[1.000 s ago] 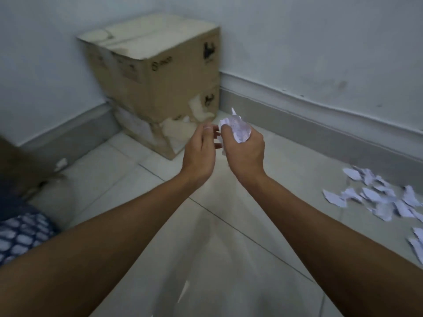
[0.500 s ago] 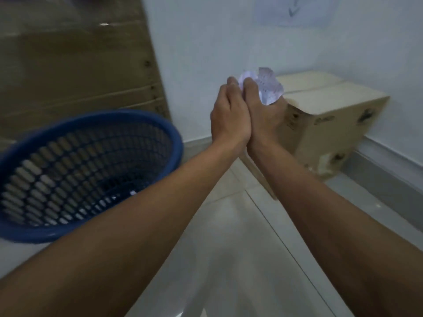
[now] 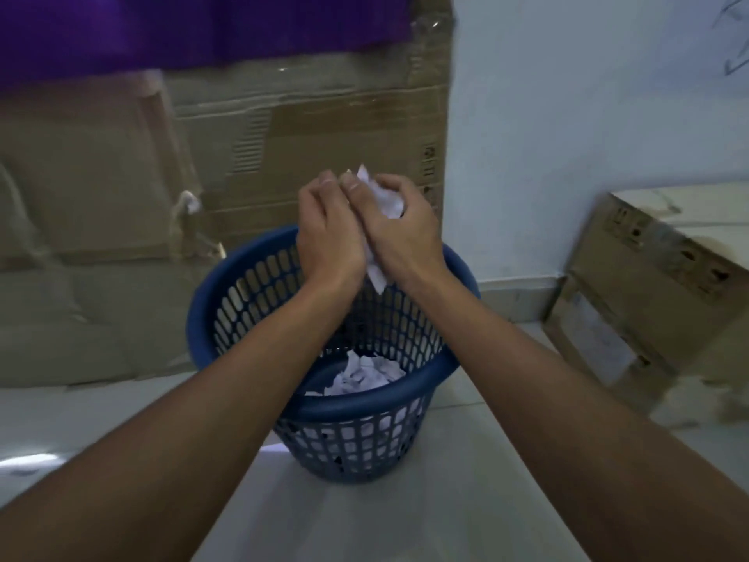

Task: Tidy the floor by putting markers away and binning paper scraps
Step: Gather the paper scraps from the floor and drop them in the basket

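Note:
My left hand (image 3: 329,233) and my right hand (image 3: 401,233) are pressed together around a bunch of white paper scraps (image 3: 385,202). One strip hangs down between the wrists. Both hands hover above the open mouth of a blue plastic mesh bin (image 3: 441,369) standing on the pale tiled floor. More crumpled white scraps (image 3: 367,375) lie at the bottom of the bin. No markers are in view.
A large flattened cardboard sheet (image 3: 121,196) leans on the wall behind the bin, with purple cloth (image 3: 182,26) hanging over its top. A cardboard box (image 3: 648,285) stands to the right against the white wall.
My view and both hands have swung left from the box and the scrap pile on the floor. The hands with the paper now sit over the bin, which has come to the centre.

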`<move>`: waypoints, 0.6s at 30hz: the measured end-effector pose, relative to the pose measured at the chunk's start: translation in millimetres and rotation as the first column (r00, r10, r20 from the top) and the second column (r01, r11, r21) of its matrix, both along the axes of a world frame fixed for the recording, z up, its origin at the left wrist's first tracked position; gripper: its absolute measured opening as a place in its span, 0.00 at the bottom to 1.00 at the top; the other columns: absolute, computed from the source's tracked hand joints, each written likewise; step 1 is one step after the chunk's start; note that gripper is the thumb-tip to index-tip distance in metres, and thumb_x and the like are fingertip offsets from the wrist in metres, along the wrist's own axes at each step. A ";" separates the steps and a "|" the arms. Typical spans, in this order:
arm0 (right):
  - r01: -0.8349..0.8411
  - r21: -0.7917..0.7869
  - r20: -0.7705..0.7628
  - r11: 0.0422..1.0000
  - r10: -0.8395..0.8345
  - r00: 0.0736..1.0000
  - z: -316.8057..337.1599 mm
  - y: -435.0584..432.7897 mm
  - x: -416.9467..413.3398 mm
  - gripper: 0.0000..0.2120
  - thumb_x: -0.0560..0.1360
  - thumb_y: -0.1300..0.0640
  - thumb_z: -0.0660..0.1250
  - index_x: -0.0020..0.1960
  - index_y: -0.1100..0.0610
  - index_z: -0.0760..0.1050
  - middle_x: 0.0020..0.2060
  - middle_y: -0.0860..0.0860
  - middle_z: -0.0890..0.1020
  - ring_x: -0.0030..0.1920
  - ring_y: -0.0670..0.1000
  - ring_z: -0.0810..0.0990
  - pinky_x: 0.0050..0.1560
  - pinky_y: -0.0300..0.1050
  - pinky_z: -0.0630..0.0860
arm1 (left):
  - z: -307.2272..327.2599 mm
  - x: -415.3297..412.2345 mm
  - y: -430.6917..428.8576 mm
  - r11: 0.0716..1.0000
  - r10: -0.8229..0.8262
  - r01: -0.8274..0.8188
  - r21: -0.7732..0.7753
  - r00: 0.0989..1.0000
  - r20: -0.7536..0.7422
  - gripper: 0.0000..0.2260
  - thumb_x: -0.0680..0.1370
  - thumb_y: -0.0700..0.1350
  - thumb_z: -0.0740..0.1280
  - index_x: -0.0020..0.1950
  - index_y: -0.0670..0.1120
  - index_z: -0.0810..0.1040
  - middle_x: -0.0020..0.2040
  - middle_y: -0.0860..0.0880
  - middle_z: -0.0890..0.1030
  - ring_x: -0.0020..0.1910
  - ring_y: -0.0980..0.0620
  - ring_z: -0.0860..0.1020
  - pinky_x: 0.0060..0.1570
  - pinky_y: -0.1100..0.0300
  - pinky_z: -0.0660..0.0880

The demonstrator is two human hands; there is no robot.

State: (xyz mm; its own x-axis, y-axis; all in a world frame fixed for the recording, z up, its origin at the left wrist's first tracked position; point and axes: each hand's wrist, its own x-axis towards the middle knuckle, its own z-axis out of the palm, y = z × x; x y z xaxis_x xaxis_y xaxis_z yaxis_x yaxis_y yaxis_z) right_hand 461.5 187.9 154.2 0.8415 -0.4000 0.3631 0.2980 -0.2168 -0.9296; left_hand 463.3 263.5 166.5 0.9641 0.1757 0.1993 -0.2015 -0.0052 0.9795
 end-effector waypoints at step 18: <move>0.259 -0.099 -0.013 0.961 -0.262 0.965 14.7 -58.3 -13.8 0.07 0.75 0.54 0.67 0.40 0.51 0.82 0.35 0.47 0.85 0.40 0.50 0.85 0.46 0.56 0.83 | 13.0 -7.3 -33.8 0.994 -0.100 0.096 0.054 0.992 0.080 0.08 0.81 0.47 0.61 0.48 0.54 0.80 0.44 0.58 0.82 0.39 0.68 0.78 0.35 0.73 0.70</move>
State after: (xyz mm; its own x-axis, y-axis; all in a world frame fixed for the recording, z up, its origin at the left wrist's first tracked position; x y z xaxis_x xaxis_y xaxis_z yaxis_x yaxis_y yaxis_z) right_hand 447.7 129.5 168.9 0.7223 -0.5713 0.3897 0.1954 -0.3720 -0.9074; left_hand 456.0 229.7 179.5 0.9561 0.0691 0.2849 -0.2835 -0.0297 0.9585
